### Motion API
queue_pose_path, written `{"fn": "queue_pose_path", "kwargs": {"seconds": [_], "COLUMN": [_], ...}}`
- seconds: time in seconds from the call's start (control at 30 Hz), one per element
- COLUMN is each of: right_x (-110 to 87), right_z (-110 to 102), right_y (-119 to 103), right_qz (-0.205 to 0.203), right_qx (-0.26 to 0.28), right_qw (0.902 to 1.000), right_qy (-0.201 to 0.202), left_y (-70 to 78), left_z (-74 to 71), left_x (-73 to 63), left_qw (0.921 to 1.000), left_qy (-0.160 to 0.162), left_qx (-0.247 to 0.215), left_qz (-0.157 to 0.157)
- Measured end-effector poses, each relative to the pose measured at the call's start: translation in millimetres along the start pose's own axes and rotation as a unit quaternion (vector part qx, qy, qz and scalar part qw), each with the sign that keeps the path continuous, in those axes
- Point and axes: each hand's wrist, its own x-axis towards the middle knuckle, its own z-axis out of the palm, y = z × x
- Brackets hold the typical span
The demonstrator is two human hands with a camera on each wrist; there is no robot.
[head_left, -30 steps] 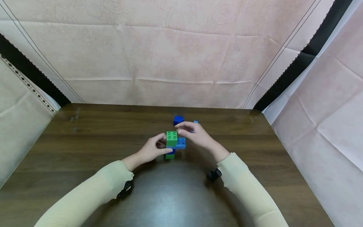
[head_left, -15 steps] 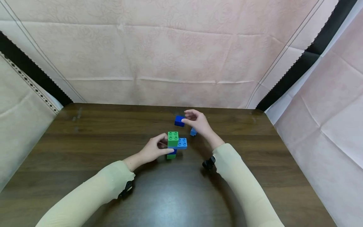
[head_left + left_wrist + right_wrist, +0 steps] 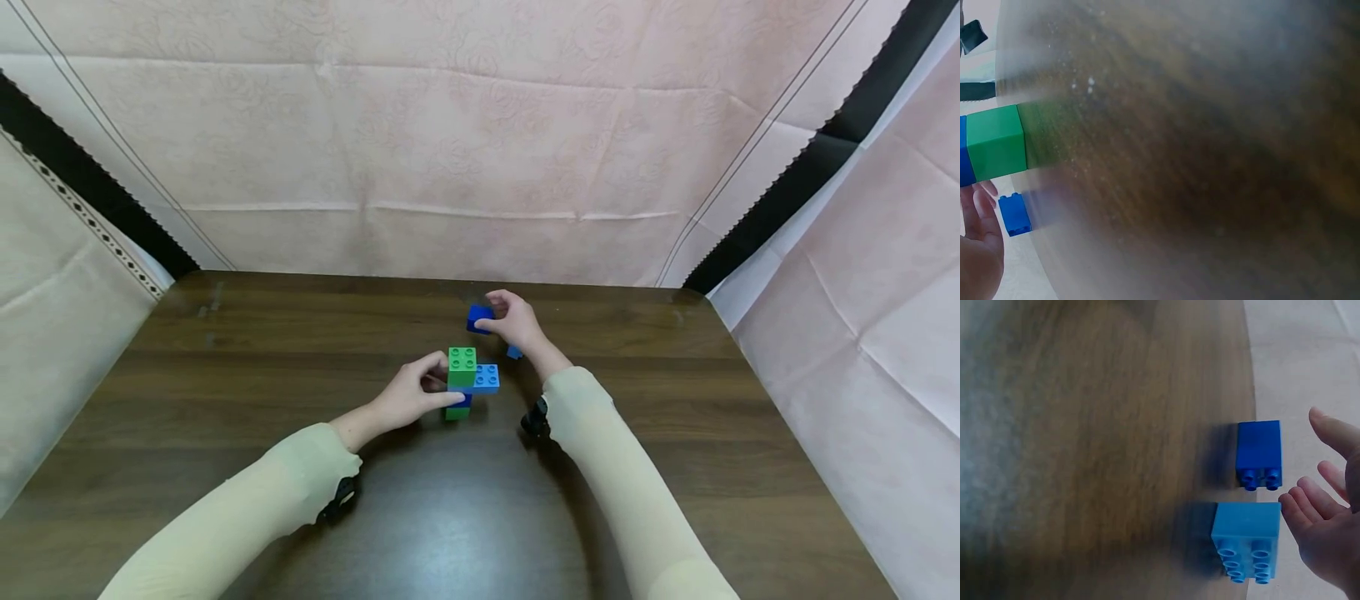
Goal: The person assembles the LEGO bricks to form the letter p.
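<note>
My left hand [image 3: 401, 396] holds a standing stack of toy bricks between thumb and fingers. The stack has a green brick [image 3: 462, 367] on top, a light blue brick [image 3: 487, 378] jutting right below it, then dark blue and a green bottom brick [image 3: 997, 142]. Farther back, a loose dark blue brick [image 3: 480, 318] lies near the fingers of my right hand [image 3: 521, 327]. In the right wrist view this hand [image 3: 1329, 519] has its fingers spread, apart from the dark blue brick [image 3: 1259, 450]. A loose light blue brick [image 3: 1246, 534], partly covered in the head view, sits beside it.
The brown wooden table [image 3: 360, 517] ends at a back edge not far behind the loose bricks. Pale patterned cloth [image 3: 480, 150] hangs behind and at both sides. A small black device [image 3: 536, 419] is worn at the right wrist.
My right hand has moved from beside the stack, back to the loose dark blue brick, then slightly left. My left hand keeps its hold on the stack.
</note>
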Motion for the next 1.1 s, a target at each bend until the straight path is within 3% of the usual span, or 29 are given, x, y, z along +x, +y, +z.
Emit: {"fn": "queue_pose_path", "kwargs": {"seconds": [0.17,0.5,0.63,0.77,0.87,1.1], "right_x": [5.2,11.8,14.2,15.2,14.7,9.9], "right_z": [5,10,12,14,15,16], "right_y": [0,0,1,2,2,-5], "right_qz": [0.017,0.061,0.052,0.046,0.043,0.026], "right_qx": [-0.036,-0.123,-0.157,-0.173,-0.169,-0.118], "right_qw": [0.9992,0.9902,0.9856,0.9834,0.9842,0.9925], "right_qy": [-0.006,-0.027,-0.033,-0.031,-0.031,-0.016], "left_y": [27.2,29.1,26.4,9.4,-4.5,-9.6], "left_z": [-3.9,-4.5,-4.6,-1.6,1.1,0.8], "left_x": [-8.6,-8.6,-7.8,-1.5,3.0,2.9], "left_qw": [0.9999,0.9998,0.9998,0.9998,0.9998,0.9999], "left_qy": [-0.004,-0.008,-0.011,-0.01,-0.007,-0.006], "left_qx": [-0.006,-0.005,-0.002,-0.004,-0.009,-0.01], "left_qz": [-0.012,-0.017,-0.016,-0.016,-0.018,-0.011]}}
